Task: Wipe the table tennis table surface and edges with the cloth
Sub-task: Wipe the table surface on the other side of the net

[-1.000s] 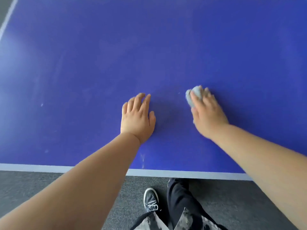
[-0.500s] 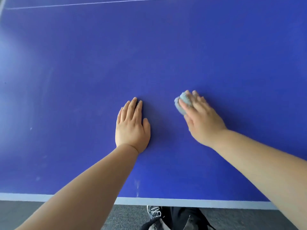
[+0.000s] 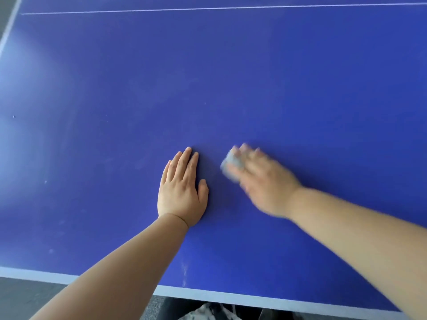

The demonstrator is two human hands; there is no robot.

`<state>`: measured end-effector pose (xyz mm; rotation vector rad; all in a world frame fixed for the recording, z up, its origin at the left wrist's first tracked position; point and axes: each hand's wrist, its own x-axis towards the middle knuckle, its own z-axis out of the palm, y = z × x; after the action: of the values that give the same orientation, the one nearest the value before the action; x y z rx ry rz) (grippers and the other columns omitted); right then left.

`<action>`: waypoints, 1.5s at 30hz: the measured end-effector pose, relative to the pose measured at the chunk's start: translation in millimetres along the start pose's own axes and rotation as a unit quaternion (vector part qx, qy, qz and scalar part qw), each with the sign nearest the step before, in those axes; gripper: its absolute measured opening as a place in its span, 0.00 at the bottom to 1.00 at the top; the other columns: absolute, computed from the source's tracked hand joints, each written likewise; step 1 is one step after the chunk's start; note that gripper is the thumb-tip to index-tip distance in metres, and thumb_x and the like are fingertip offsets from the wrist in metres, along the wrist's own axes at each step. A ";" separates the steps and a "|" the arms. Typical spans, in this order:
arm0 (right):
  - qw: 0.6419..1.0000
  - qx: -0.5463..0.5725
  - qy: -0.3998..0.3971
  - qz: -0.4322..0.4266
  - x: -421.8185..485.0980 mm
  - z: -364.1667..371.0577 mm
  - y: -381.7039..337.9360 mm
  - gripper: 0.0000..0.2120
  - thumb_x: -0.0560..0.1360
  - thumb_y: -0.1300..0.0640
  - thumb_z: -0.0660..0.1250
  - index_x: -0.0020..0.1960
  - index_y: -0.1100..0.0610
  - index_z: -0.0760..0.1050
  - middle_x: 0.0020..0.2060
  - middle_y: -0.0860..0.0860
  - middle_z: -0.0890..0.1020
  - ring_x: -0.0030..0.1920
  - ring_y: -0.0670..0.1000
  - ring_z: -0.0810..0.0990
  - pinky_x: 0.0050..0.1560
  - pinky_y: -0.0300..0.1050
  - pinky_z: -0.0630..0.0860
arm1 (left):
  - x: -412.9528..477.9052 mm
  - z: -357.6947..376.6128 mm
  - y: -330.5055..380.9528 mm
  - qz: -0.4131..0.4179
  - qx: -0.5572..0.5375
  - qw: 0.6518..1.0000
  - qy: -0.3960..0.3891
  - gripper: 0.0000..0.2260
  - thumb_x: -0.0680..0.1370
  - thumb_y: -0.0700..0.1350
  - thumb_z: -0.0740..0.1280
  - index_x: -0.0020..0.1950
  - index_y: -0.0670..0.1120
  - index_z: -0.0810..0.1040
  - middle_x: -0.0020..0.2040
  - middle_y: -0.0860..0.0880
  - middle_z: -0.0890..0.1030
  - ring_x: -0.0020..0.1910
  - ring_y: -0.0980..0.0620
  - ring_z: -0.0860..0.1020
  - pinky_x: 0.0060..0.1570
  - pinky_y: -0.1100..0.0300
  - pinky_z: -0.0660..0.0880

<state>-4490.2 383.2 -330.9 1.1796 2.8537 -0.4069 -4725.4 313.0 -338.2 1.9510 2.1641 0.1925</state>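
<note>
The blue table tennis table fills the view, with a pale line along its near edge. My left hand lies flat on the surface, fingers straight and together. To its right, my right hand is motion-blurred and holds a small bunched light-blue cloth against the table; most of the cloth is hidden under the fingers. The two hands are a short gap apart.
A white line crosses the table at the top, and the left side line runs at the upper left. Faint scuffs mark the surface near the front edge. Grey floor lies below the edge.
The view has tilted further up the table, showing the far white line. My right hand with the cloth has slid slightly toward my left hand and is now blurred. The left hand stays planted.
</note>
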 end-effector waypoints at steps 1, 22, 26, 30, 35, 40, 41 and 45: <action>0.996 0.007 0.026 0.091 16.5 -9.2 24.4 0.29 0.83 0.60 0.58 0.83 0.57 0.56 0.82 0.61 0.58 0.81 0.65 0.56 0.80 0.62 0.56 | 0.2 0.5 -0.1 -0.001 0.000 1.000 -0.003 0.31 0.80 0.54 0.54 0.82 0.45 0.64 0.83 0.49 0.61 0.82 0.47 0.57 0.82 0.50 0.50; 0.956 0.014 0.041 0.290 92.7 -38.3 106.8 0.28 0.85 0.53 0.54 0.83 0.53 0.51 0.83 0.58 0.52 0.82 0.64 0.50 0.82 0.59 0.50 | 112.9 -22.0 30.4 0.027 -0.016 1.000 -0.002 0.26 0.81 0.52 0.56 0.77 0.44 0.70 0.71 0.46 0.73 0.71 0.42 0.67 0.74 0.48 0.61; 0.986 -0.016 0.061 0.157 81.4 -25.7 62.4 0.29 0.82 0.57 0.54 0.82 0.53 0.54 0.81 0.59 0.59 0.80 0.65 0.58 0.80 0.59 0.56 | 138.0 -11.6 22.2 0.038 0.016 0.999 -0.009 0.26 0.83 0.49 0.59 0.80 0.44 0.66 0.80 0.48 0.66 0.79 0.44 0.62 0.79 0.48 0.54; 0.995 0.012 -0.015 -0.098 27.2 -12.6 23.6 0.29 0.82 0.55 0.57 0.83 0.49 0.60 0.82 0.53 0.60 0.82 0.58 0.58 0.80 0.57 0.59 | 136.7 -8.3 19.8 0.028 0.010 0.999 0.015 0.27 0.80 0.49 0.57 0.80 0.45 0.68 0.81 0.48 0.66 0.79 0.44 0.63 0.79 0.47 0.56; 0.991 -0.013 0.051 0.124 101.3 -45.3 114.5 0.31 0.81 0.63 0.61 0.82 0.58 0.58 0.81 0.63 0.60 0.79 0.68 0.60 0.79 0.61 0.58 | 140.1 -6.8 17.3 0.026 0.006 0.999 0.021 0.27 0.80 0.50 0.58 0.79 0.46 0.69 0.80 0.50 0.67 0.77 0.45 0.64 0.79 0.47 0.58; 0.965 0.028 0.059 0.253 152.0 -56.9 152.0 0.27 0.86 0.54 0.52 0.84 0.51 0.53 0.84 0.57 0.53 0.83 0.61 0.51 0.83 0.56 0.48 | 139.7 -6.2 17.2 0.030 -0.007 0.999 0.025 0.26 0.79 0.49 0.59 0.78 0.46 0.70 0.79 0.50 0.68 0.77 0.44 0.65 0.77 0.44 0.61; 0.977 0.015 0.062 0.201 148.0 -51.5 136.7 0.27 0.85 0.55 0.53 0.83 0.52 0.55 0.83 0.57 0.56 0.82 0.62 0.53 0.82 0.59 0.51 | 140.6 -6.2 17.6 0.030 -0.009 0.999 0.026 0.26 0.79 0.49 0.59 0.78 0.46 0.70 0.79 0.49 0.68 0.77 0.44 0.65 0.77 0.44 0.61; 0.998 -0.003 0.038 -0.048 91.3 -22.4 71.9 0.27 0.83 0.55 0.57 0.82 0.49 0.61 0.82 0.54 0.61 0.81 0.59 0.60 0.82 0.55 0.52 | 140.6 -8.8 21.1 0.028 -0.017 0.999 0.024 0.27 0.78 0.49 0.60 0.78 0.45 0.71 0.79 0.48 0.69 0.76 0.44 0.66 0.77 0.43 0.62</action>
<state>-4503.5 500.7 -337.1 1.0839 2.9837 -0.3645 -4720.4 455.4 -335.2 2.0093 2.1234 0.2871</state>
